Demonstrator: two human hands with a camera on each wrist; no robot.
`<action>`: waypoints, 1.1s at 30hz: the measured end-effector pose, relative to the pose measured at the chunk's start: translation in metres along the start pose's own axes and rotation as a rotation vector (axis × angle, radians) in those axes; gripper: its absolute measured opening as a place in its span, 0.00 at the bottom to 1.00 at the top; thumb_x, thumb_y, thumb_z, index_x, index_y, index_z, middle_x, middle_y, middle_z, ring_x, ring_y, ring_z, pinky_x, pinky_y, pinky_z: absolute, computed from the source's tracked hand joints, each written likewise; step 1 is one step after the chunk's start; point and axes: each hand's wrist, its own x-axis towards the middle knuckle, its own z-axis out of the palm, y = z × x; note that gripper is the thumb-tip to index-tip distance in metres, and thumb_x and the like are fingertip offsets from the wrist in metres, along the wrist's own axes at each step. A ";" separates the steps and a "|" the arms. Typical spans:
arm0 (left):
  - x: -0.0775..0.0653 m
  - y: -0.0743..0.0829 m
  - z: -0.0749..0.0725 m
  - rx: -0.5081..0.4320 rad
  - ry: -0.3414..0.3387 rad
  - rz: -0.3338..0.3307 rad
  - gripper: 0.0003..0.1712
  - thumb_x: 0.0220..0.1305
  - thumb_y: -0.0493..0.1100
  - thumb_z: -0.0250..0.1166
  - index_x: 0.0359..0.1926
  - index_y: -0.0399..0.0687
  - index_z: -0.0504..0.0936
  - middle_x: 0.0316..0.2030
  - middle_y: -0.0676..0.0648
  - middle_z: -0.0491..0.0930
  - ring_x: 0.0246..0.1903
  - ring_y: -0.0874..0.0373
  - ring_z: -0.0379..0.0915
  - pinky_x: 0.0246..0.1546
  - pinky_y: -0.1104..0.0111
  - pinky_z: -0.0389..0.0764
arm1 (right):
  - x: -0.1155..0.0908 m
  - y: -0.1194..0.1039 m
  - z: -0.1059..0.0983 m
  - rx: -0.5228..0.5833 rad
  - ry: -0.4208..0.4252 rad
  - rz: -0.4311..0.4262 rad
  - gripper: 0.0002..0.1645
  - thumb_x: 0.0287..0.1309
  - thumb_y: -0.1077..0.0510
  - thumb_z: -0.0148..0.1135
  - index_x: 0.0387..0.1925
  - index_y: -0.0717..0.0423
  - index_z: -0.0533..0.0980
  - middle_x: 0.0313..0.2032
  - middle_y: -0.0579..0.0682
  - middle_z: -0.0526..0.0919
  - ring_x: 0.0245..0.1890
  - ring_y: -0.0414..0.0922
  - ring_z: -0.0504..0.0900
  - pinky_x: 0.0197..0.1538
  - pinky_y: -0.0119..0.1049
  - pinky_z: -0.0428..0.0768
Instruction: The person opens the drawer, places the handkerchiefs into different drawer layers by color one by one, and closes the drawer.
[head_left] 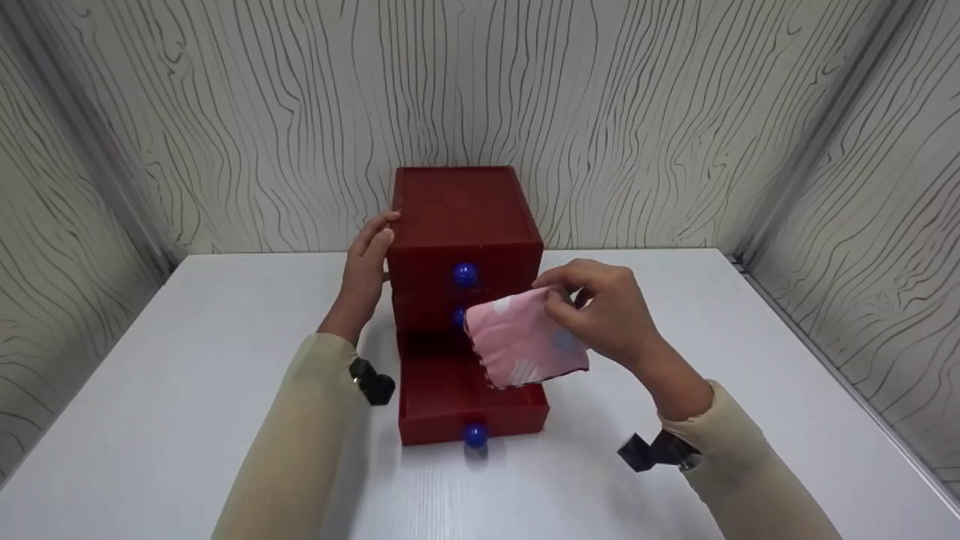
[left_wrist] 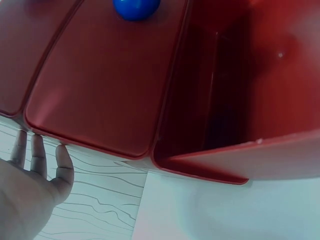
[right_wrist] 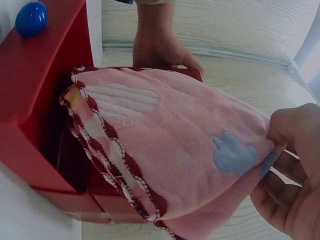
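Note:
A red drawer cabinet with blue ball knobs stands against the back wall. Its bottom drawer is pulled out; the two above are closed. My left hand rests against the cabinet's left side, fingertips touching it, as the left wrist view also shows. Between thumb and fingers, my right hand pinches a folded pink cloth by one corner. This cloth hangs over the right part of the pulled-out drawer, hiding some of it. White and blue patches and a dark red stitched edge show in the right wrist view.
The white table carries the cabinet. Behind it rises a wood-grain patterned wall, with similar panels on both sides. The drawer's blue knob juts out toward the front.

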 end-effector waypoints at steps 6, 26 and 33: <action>0.000 -0.001 0.000 0.002 -0.004 0.003 0.23 0.75 0.51 0.44 0.66 0.53 0.67 0.64 0.46 0.69 0.54 0.54 0.72 0.40 0.63 0.80 | -0.002 -0.003 0.022 0.006 -0.024 0.002 0.12 0.51 0.70 0.60 0.30 0.54 0.85 0.29 0.44 0.86 0.24 0.34 0.76 0.27 0.28 0.77; -0.002 -0.001 0.000 0.018 -0.002 0.012 0.23 0.75 0.51 0.44 0.66 0.54 0.67 0.64 0.48 0.68 0.56 0.55 0.70 0.43 0.61 0.79 | -0.016 0.002 0.089 -0.079 -0.124 0.054 0.06 0.49 0.65 0.63 0.30 0.55 0.84 0.26 0.45 0.84 0.24 0.37 0.74 0.29 0.28 0.74; -0.008 0.014 0.003 0.022 -0.020 -0.003 0.24 0.75 0.48 0.42 0.68 0.49 0.64 0.65 0.44 0.66 0.56 0.54 0.70 0.43 0.63 0.78 | -0.026 -0.007 0.102 0.026 -0.209 0.103 0.06 0.52 0.63 0.64 0.31 0.54 0.84 0.28 0.45 0.85 0.26 0.36 0.74 0.31 0.27 0.76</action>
